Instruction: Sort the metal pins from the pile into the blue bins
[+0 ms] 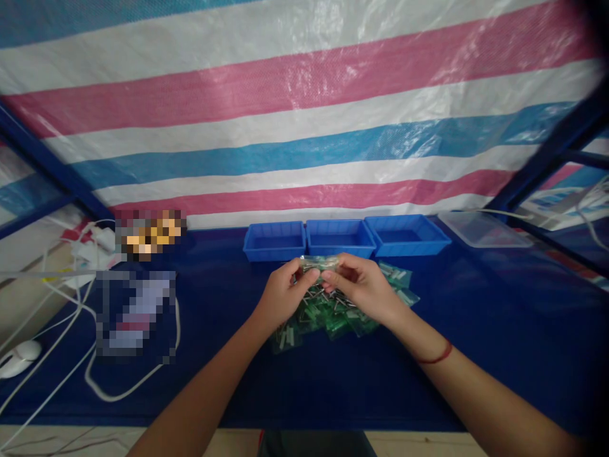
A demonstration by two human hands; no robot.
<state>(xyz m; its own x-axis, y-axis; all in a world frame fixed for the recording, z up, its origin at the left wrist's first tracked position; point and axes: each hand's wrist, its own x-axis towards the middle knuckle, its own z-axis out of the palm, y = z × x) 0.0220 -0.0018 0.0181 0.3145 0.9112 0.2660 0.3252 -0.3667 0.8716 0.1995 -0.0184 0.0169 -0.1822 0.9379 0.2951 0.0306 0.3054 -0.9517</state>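
Between both hands, above the middle of the table, is a small clear plastic bag (318, 261) with thin pieces inside that are too small to name. My left hand (284, 289) pinches its left side with thumb and fingers. On the other side my right hand (364, 284) grips it the same way, the two thumbs nearly meeting. Under the hands lies a heap of small packets (328, 319), some green-tinted, along with several loose thin metal pieces (340, 301). The hands partly cover this heap. A red cord circles my right wrist.
Three blue plastic bins (276, 244) stand in a row behind the heap. A translucent lid (483, 230) lies at the back right of the blue table (499, 330). White cables (114, 398) and a white mouse (21, 358) are at the left. A striped sheet (285, 101) hangs behind.
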